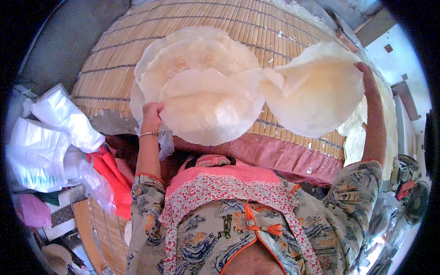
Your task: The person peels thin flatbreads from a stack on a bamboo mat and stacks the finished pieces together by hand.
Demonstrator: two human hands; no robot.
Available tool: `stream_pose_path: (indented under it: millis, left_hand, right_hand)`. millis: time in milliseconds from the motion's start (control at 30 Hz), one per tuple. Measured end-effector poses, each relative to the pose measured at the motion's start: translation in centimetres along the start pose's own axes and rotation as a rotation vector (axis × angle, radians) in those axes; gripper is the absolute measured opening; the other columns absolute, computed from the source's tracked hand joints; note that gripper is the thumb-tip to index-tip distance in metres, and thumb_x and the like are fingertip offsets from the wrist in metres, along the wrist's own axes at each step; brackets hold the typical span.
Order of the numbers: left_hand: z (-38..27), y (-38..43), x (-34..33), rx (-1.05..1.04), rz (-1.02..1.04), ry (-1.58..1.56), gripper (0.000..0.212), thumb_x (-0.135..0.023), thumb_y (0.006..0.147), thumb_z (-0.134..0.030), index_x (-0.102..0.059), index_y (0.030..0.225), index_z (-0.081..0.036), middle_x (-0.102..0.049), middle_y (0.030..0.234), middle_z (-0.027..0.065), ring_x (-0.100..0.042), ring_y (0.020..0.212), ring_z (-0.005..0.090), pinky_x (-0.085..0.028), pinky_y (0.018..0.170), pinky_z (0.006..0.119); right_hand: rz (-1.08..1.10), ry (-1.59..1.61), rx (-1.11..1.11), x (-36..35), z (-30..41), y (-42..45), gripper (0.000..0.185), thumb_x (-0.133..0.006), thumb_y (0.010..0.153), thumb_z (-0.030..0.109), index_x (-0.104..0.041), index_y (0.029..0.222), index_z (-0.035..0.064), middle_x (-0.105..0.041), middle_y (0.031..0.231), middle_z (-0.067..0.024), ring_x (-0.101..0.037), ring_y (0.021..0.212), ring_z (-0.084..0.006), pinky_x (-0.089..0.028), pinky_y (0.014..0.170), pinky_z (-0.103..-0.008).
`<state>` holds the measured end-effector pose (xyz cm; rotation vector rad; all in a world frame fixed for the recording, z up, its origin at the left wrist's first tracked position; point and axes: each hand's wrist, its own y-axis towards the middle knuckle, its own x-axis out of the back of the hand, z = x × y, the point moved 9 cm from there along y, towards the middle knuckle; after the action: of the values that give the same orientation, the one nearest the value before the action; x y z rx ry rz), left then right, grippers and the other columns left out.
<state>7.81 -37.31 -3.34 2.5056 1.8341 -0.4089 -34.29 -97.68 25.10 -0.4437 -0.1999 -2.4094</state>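
Note:
My left hand (152, 115) pinches the left edge of a thin, pale round sheet of food (209, 113), perhaps a thin pancake. This sheet lies over a loose stack of similar sheets (192, 48), the upper one with browned patches. At the far right my right hand (365, 74) grips the edge of another thin round sheet (319, 96), folded along its upper left. The two held sheets meet at a narrow, creased strip; whether they are joined or overlap I cannot tell. Beneath them lies a slatted bamboo mat (113, 74).
White scraps (279, 34) dot the mat. More pale sheets (355, 144) hang or lie at its right end. Clear plastic bags (39, 154) and a red cloth or bag (111, 182) are at the left. A pinkish cloth (285, 154) runs along the mat's near edge.

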Motion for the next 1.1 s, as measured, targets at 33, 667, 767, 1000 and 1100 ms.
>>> stream_pose_path:
  millis: [33, 667, 767, 1000, 1100]
  left_hand:
    - [-1.2, 0.1, -0.5, -0.131, 0.032, 0.233, 0.022, -0.063, 0.058, 0.003, -0.044, 0.05, -0.006, -0.045, 0.052, 0.0021, -0.045, 0.048, 0.0149, -0.04, 0.047, 0.029]
    - [-8.6, 1.0, -10.9, -0.661, 0.347, 1.15, 0.018, -0.066, 0.064, -0.026, -0.058, 0.061, -0.01, -0.049, 0.053, 0.0029, -0.049, 0.049, 0.0167, -0.035, 0.044, 0.028]
    - [-8.1, 4.3, -5.9, -0.253, 0.169, 0.718, 0.027, -0.064, 0.07, -0.025, -0.052, 0.052, -0.009, -0.043, 0.044, 0.0013, -0.04, 0.037, 0.0112, -0.03, 0.038, 0.025]
    - [-4.9, 4.3, -5.2, 0.247, 0.111, 0.063, 0.026, -0.063, 0.07, -0.018, -0.046, 0.052, -0.01, -0.042, 0.045, -0.0006, -0.036, 0.035, 0.0091, -0.026, 0.035, 0.024]
    - [-5.7, 4.5, -6.7, 0.184, 0.325, 0.171, 0.018, -0.064, 0.069, -0.017, -0.051, 0.063, -0.005, -0.051, 0.055, 0.0035, -0.047, 0.045, 0.0123, -0.036, 0.042, 0.025]
  right_hand:
    - [-0.009, -0.068, -0.05, 2.9, -1.1, 1.3, 0.021, -0.045, 0.078, 0.023, -0.057, 0.072, 0.0068, -0.053, 0.07, -0.0003, -0.05, 0.064, -0.0103, -0.042, 0.06, -0.0246]
    - [0.339, -1.185, 0.428, -9.4, 15.0, 7.2, 0.023, -0.049, 0.075, 0.02, -0.053, 0.091, 0.0042, -0.051, 0.095, -0.0082, -0.045, 0.092, -0.0238, -0.036, 0.083, -0.0343]
    - [0.404, -1.404, 0.426, -12.8, 13.0, 6.5, 0.023, -0.051, 0.073, 0.017, -0.053, 0.091, 0.0034, -0.05, 0.098, -0.0103, -0.044, 0.097, -0.0272, -0.034, 0.087, -0.036]
    - [0.258, -1.361, 0.743, -15.7, 18.5, 5.4, 0.022, -0.049, 0.078, 0.02, -0.053, 0.093, 0.0041, -0.051, 0.099, -0.012, -0.046, 0.097, -0.0247, -0.036, 0.087, -0.0322]
    - [0.217, -1.258, 1.011, -19.1, 25.3, 2.0, 0.021, -0.047, 0.082, 0.023, -0.054, 0.089, 0.0044, -0.053, 0.094, -0.0117, -0.048, 0.094, -0.0225, -0.037, 0.084, -0.0316]
